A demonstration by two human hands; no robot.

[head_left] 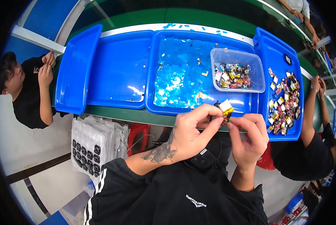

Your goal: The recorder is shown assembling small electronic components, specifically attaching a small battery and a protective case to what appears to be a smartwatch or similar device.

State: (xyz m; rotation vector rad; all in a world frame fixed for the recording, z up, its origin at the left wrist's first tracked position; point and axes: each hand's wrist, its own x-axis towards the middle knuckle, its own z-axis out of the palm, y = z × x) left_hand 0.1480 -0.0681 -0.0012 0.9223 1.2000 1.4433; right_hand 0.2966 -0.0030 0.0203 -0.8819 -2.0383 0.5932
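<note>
Item in hand: a small yellow-wrapped rectangular battery cell with a dark circuit piece attached (226, 111), held above the near edge of the green counter (138, 116), just in front of the middle tray. The left hand (190, 131) had its grip closed on the piece, fingers curled over it from the left. The right hand (248, 138) had its grip pinched shut on the same piece from the right, thumb and forefinger meeting at its lower end.

Counter contents, left to right:
- A large blue plastic tray tilted on its side (76, 71), at the far left.
- A large blue plastic tray, nearly bare (117, 67), beside it.
- A large blue plastic tray strewn with light blue film scraps (183, 71), directly beyond the hands.
- A clear plastic rectangular tub holding mixed small electronic parts (237, 60), resting in the right part of that tray.
- A blue plastic tray with a heap of small yellow, red and black parts (277, 56), at the right, near the right hand.

Surroundings: a stack of clear bags of black square parts (93, 146) lay below the counter at left. A person in black (29, 97) sat at the left; another person's arm (310, 112) reached in at the right.
</note>
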